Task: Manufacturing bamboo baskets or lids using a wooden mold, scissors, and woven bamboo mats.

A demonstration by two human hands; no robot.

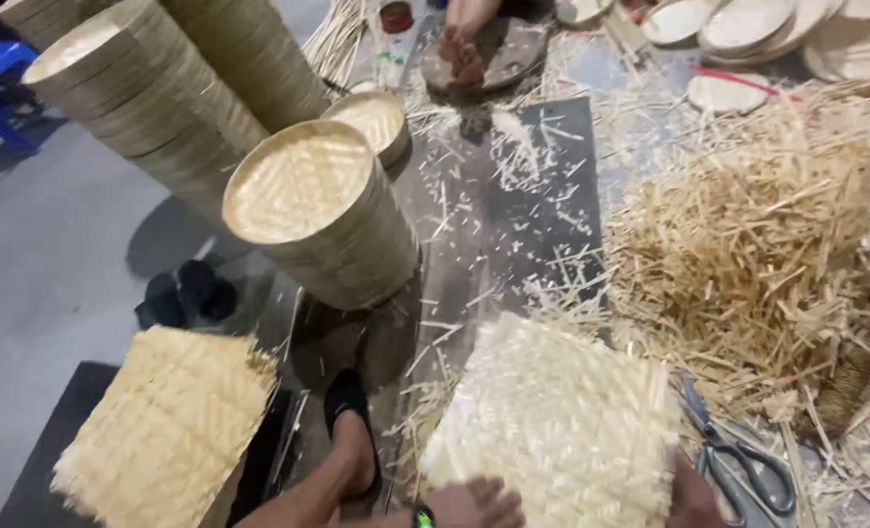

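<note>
A square woven bamboo mat (557, 420) with frayed edges lies in front of me at the bottom centre. My left hand (476, 503) grips its near left corner, fingers curled over the edge; a green band shows at the wrist. My right hand (694, 492) is only partly in view at the bottom edge, and it holds the mat's right side. My foot in a black sandal (350, 445) rests just left of the mat.
A stack of similar woven mats (166, 425) sits at bottom left. Leaning stacks of round bamboo trays (317, 210) (141, 93) stand behind. Scissors (738, 458) lie right of the mat, below a big pile of bamboo strips (767, 244). Another person's feet (464, 49) are at the top.
</note>
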